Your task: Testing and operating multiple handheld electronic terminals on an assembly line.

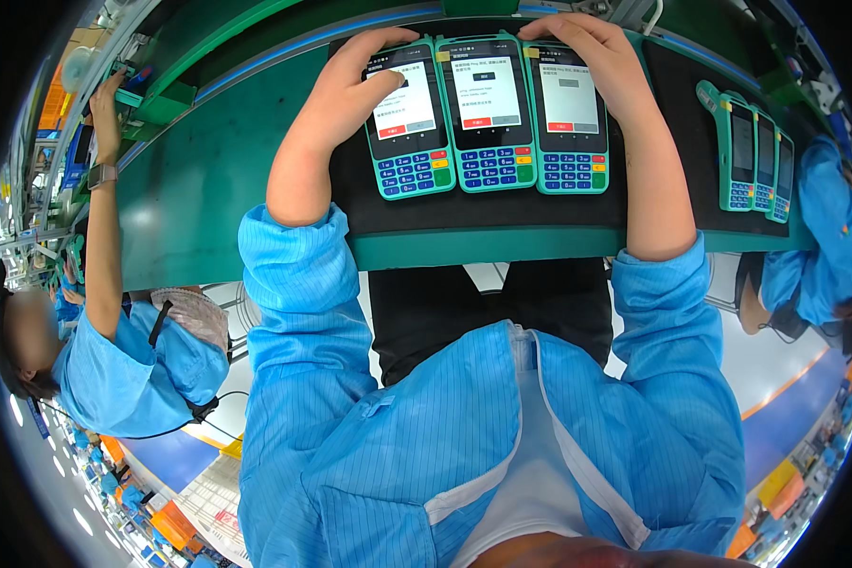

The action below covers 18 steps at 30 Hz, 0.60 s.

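Observation:
Three green-cased payment terminals lie side by side with lit screens and blue keypads. My left hand (pixel 339 97) is over the left terminal (pixel 409 121). Its thumb is on the upper screen, apart from the fingers, which stretch along the top edge. The middle terminal (pixel 488 106) sits between my hands. At the top of the right terminal (pixel 572 106), the extended fingers of my right hand (pixel 596 59) rest over the upper edge. That hand's thumb is hidden. Neither hand lifts anything; both look open.
A black mat (pixel 502 213) covers part of the green bench (pixel 208 199). More green terminals (pixel 743 156) stand together at the right. A co-worker (pixel 128 355) in blue reaches toward a rack at left; another blue-sleeved person (pixel 819 237) sits at right.

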Each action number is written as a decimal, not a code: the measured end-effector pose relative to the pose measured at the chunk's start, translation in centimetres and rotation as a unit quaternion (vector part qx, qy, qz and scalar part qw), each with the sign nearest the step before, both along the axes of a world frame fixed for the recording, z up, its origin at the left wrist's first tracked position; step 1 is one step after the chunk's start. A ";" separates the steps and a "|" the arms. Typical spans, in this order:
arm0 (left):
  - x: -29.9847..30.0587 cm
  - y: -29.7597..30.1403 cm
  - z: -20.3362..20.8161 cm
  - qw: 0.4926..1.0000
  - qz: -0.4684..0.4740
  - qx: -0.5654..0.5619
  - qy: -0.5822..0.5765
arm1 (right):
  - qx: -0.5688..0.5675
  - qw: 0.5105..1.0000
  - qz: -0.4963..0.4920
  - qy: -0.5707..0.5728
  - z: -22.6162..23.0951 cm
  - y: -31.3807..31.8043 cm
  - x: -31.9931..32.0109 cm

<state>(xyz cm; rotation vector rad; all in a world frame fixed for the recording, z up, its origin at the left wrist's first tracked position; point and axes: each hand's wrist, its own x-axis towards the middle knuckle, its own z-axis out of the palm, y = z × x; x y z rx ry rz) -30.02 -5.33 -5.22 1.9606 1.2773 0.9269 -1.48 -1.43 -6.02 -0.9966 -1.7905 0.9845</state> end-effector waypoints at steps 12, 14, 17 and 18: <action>0.2 0.1 -0.3 1.000 0.003 0.010 0.005 | 0.015 1.000 0.006 -0.005 -0.3 0.2 0.3; 0.0 0.2 -0.4 1.000 -0.008 0.016 -0.003 | 0.021 1.000 0.006 -0.007 -0.3 0.3 0.4; -0.1 0.1 -0.3 1.000 -0.013 0.019 -0.003 | 0.021 1.000 0.002 -0.021 -0.2 0.3 0.3; -0.2 0.1 -0.3 1.000 -0.013 0.019 -0.003 | 0.036 0.998 -0.008 -0.047 0.0 0.0 0.1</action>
